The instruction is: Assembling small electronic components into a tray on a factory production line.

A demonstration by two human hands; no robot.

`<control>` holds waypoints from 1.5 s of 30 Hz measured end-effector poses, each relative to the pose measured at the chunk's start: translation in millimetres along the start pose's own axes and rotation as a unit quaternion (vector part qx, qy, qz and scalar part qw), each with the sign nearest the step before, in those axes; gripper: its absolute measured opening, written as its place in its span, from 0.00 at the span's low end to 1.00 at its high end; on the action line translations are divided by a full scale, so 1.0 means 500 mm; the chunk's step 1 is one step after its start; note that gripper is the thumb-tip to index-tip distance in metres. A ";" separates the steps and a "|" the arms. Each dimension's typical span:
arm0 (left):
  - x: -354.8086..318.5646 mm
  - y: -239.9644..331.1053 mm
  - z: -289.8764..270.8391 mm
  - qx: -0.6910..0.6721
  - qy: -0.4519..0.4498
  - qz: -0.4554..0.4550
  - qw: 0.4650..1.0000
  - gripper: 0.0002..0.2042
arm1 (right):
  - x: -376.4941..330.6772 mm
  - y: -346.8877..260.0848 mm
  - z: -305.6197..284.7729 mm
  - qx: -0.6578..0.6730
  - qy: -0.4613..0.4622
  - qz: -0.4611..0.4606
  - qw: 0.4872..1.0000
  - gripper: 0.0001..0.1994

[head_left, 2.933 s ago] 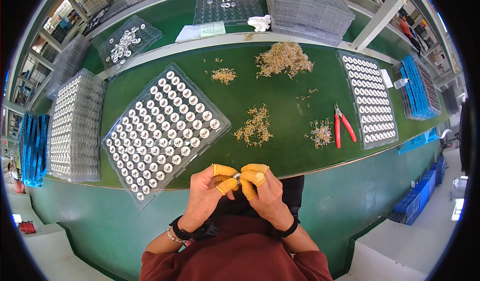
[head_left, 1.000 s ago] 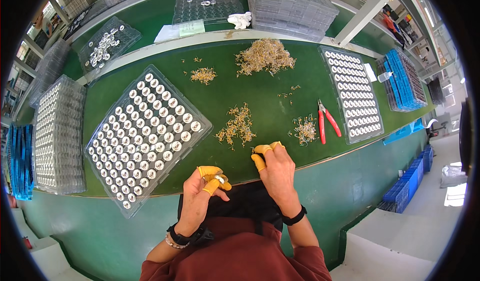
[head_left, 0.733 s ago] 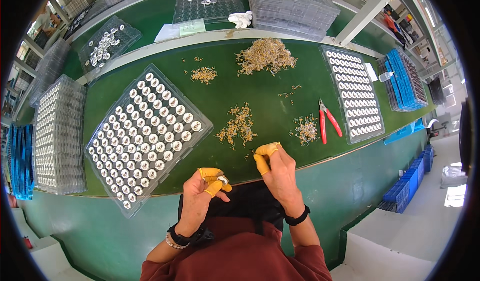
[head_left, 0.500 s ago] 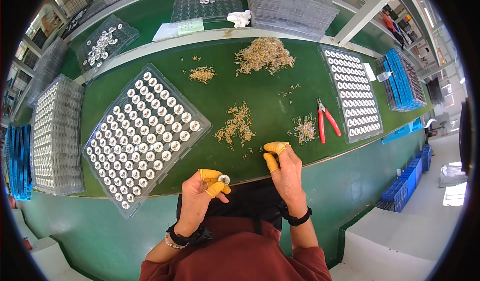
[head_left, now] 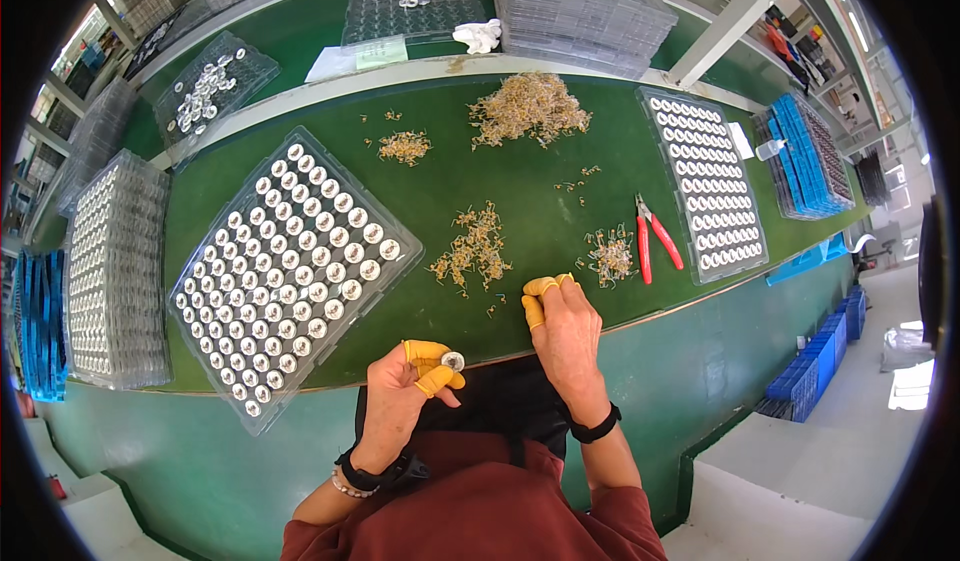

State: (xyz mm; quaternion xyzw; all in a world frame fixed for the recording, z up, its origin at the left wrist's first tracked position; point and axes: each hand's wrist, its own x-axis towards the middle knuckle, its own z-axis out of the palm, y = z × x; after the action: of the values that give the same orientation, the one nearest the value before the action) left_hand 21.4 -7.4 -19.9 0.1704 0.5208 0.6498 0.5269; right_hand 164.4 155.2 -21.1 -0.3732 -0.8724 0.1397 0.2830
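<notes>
My left hand (head_left: pixel 410 386), with yellow finger cots, is closed on a small round silver cup (head_left: pixel 453 361) just off the table's front edge. My right hand (head_left: pixel 563 326) rests at the table edge, its yellow-covered fingers bent together; whatever they hold, if anything, is hidden. Between the hands and the back lies a loose pile of small yellow wire-legged components (head_left: pixel 472 249). A smaller pile of similar parts (head_left: pixel 610 258) lies right of my right hand, beside red-handled cutters (head_left: pixel 656 241). On the left, a clear tray (head_left: pixel 385 223) carries rows of the same silver cups.
A big heap of components (head_left: pixel 530 109) sits at the back, with a small heap (head_left: pixel 404 147) left of it. Another filled tray (head_left: pixel 705 186) lies at right, near blue trays (head_left: pixel 800 166). Stacked clear trays (head_left: pixel 115 271) stand far left. A ledge (head_left: pixel 420 73) borders the table's back.
My right hand has shifted slightly, and its fingertips have drawn closer together. The single component that lay by its fingertips no longer shows there. My left hand still holds the silver cup.
</notes>
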 end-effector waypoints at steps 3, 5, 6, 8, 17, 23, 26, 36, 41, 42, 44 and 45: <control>0.000 0.003 0.001 -0.012 -0.015 0.002 1.000 0.06 | -0.017 0.007 -0.002 0.111 -0.035 0.064 0.991 0.08; 0.000 0.006 0.003 -0.018 -0.017 0.001 1.000 0.06 | -0.020 -0.030 -0.031 0.211 -0.079 0.114 0.968 0.08; -0.003 0.006 0.004 -0.024 -0.024 0.001 0.999 0.06 | -0.027 -0.047 -0.040 0.304 -0.118 0.163 0.931 0.08; -0.005 0.007 0.007 -0.030 -0.026 -0.005 0.999 0.07 | -0.054 -0.065 -0.029 0.425 -0.108 0.160 0.884 0.08; -0.015 0.005 0.010 -0.031 -0.037 -0.010 0.999 0.07 | -0.084 -0.104 -0.020 0.443 -0.124 0.148 0.875 0.08; -0.015 0.014 0.015 -0.044 -0.035 -0.024 0.998 0.07 | -0.091 -0.102 -0.005 0.405 -0.070 0.095 0.907 0.10; -0.015 0.015 0.013 -0.042 -0.036 -0.027 0.998 0.06 | -0.088 -0.107 -0.011 0.375 -0.063 0.064 0.923 0.11; -0.017 0.003 0.001 0.035 -0.034 0.017 0.999 0.07 | -0.084 -0.104 -0.016 0.268 -0.046 -0.094 0.958 0.11; -0.022 -0.001 0.009 0.291 -0.030 0.225 0.929 0.08 | -0.080 -0.103 -0.020 0.364 -0.067 -0.029 0.929 0.11; -0.021 0.001 0.010 0.338 -0.033 0.286 0.896 0.09 | -0.085 -0.103 -0.017 0.363 -0.067 -0.028 0.929 0.11; -0.022 -0.004 0.007 0.250 -0.037 0.209 0.945 0.08 | -0.089 -0.100 -0.011 0.434 -0.095 0.078 0.893 0.11; -0.020 -0.005 0.005 0.158 -0.041 0.125 0.979 0.07 | -0.089 -0.098 -0.011 0.433 -0.094 0.076 0.893 0.11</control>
State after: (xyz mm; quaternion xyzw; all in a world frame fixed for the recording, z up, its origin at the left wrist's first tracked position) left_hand 28.3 -14.9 -17.5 0.3424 0.5692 0.6124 0.4287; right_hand 164.8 89.3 -11.6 -0.2638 -0.7172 0.5589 0.3221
